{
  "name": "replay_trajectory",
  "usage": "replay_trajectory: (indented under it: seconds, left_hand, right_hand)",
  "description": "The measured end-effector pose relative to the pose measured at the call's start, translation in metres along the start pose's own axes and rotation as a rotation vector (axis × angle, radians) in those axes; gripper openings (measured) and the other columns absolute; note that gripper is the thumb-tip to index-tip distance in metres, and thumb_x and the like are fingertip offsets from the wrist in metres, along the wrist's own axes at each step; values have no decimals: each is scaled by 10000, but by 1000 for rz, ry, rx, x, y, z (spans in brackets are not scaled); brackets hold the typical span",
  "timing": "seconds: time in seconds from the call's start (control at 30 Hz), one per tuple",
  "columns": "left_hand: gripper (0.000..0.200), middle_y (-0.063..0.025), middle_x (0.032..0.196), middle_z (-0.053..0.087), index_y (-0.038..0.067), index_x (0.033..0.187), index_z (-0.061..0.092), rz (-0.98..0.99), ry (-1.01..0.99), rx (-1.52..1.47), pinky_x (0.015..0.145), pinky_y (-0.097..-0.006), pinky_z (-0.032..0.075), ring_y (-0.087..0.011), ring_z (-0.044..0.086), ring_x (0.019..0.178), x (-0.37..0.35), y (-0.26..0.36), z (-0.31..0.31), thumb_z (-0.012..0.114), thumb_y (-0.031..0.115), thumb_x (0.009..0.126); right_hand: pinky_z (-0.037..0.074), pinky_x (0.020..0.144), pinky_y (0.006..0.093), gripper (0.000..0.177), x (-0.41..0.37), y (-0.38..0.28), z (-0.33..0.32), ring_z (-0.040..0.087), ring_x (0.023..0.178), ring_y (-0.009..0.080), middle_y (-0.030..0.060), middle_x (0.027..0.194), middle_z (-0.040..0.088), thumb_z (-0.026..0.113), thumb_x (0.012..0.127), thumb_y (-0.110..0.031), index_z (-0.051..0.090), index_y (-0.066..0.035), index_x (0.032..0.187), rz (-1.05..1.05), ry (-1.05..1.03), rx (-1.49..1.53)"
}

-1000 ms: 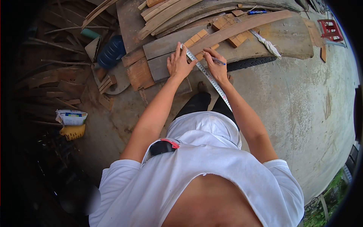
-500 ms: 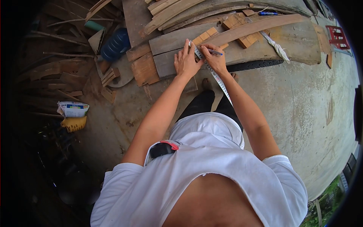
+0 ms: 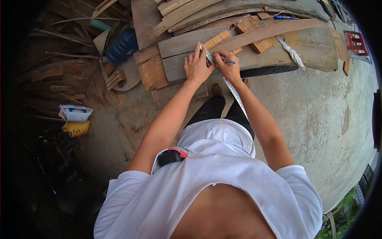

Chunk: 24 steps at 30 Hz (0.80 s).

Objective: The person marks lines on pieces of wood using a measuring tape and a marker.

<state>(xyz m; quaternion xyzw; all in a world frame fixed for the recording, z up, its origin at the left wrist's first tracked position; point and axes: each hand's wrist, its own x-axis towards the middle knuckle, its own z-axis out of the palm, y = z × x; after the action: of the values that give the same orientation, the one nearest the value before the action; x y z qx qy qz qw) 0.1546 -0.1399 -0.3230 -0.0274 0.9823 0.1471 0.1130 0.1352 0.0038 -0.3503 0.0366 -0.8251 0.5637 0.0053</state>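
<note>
A white measuring tape blade (image 3: 231,88) runs from the end of the curved wooden plank (image 3: 270,34) down past my right forearm. My left hand (image 3: 195,67) is at the blade's upper end, with the thumb and index finger against it and the other fingers stretched over the grey board (image 3: 175,63). Close beside it, my right hand (image 3: 229,68) is closed round a pen (image 3: 227,60), over the blade and near the plank's end. The pen's tip is hidden by the fingers. A small striped wood block (image 3: 217,38) lies behind the hands.
Wooden strips (image 3: 187,14) are piled at the back. A blue marker (image 3: 283,17) and a white cloth strip (image 3: 293,55) lie to the right. A blue water jug (image 3: 121,46) and scrap wood stand left. A black and red object (image 3: 172,156) is at my shirt.
The right hand has shifted slightly down and right along the tape with the pen. The left hand stays at the tape's upper end. The whole view has shifted slightly.
</note>
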Motion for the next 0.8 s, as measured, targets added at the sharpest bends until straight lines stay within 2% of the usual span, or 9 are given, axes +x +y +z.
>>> replay_trajectory:
  seconds: [0.07, 0.13, 0.2, 0.33, 0.4, 0.57, 0.63, 0.77, 0.8]
  left_hand:
    - [889, -68, 1658, 249, 118, 1537, 387, -1, -1, 4, 1150, -601, 330, -352, 471, 1351, -1, 0, -1, 760, 487, 819]
    - [874, -79, 1648, 275, 117, 1526, 412, 7, 20, 61, 1113, -536, 384, -346, 503, 1325, -2, 1, 0, 755, 484, 811]
    - [874, -79, 1648, 275, 119, 1528, 411, 8, 19, 61, 1116, -537, 383, -348, 501, 1327, -2, 0, 0, 754, 482, 811]
    - [875, -77, 1652, 270, 127, 1533, 404, 8, 19, 56, 1128, -537, 373, -355, 495, 1335, -1, 0, 0, 753, 478, 811]
    - [873, -76, 1653, 268, 128, 1534, 401, 0, 32, 49, 1134, -536, 369, -356, 493, 1338, -2, 0, 1, 753, 471, 812]
    - [874, -75, 1656, 264, 132, 1540, 392, -11, -2, 44, 1148, -533, 356, -354, 489, 1344, -2, 2, -3, 759, 448, 812]
    - [896, -58, 1661, 242, 135, 1545, 371, -9, -16, 1, 1156, -606, 317, -345, 455, 1366, -1, 0, -2, 776, 451, 812]
    - [901, -56, 1661, 243, 133, 1543, 376, -8, -16, 23, 1155, -609, 318, -343, 458, 1362, 0, 2, -1, 781, 454, 804]
    - [886, -65, 1658, 255, 129, 1541, 384, -4, 6, 35, 1139, -567, 349, -348, 482, 1341, -2, 3, -3, 773, 435, 806]
  right_hand:
    - [543, 729, 415, 282, 6, -7, 1, 695, 731, 349, 193, 788, 714, 625, 898, -268, 761, -27, 953, 62, -14, 50]
    - [540, 747, 421, 278, 7, -11, 3, 691, 745, 356, 191, 798, 715, 624, 897, -266, 760, -31, 954, 126, -30, 101]
    - [538, 793, 384, 268, 6, -11, 3, 705, 771, 321, 187, 845, 727, 630, 930, -259, 755, -32, 999, 82, -33, 47]
    - [546, 750, 384, 269, -5, 0, 0, 705, 767, 315, 193, 841, 723, 633, 923, -255, 755, -32, 1011, -46, 0, -79]
    - [534, 797, 431, 278, -11, -4, -4, 680, 821, 365, 189, 830, 721, 630, 882, -266, 763, -39, 972, 70, 5, 17]
    - [537, 796, 429, 264, 9, -15, 5, 684, 832, 361, 192, 845, 722, 633, 884, -247, 762, -34, 972, 110, -20, 37]
    - [538, 794, 427, 260, 9, -17, 6, 685, 836, 359, 193, 849, 722, 634, 885, -240, 762, -32, 973, 154, -39, 72]
    - [538, 788, 425, 258, -4, -11, -2, 686, 851, 354, 189, 853, 723, 638, 892, -239, 764, -31, 976, 49, 0, 15]
    - [537, 784, 425, 257, -10, -8, -5, 686, 853, 353, 187, 851, 723, 640, 893, -241, 765, -32, 976, -2, 20, -18]
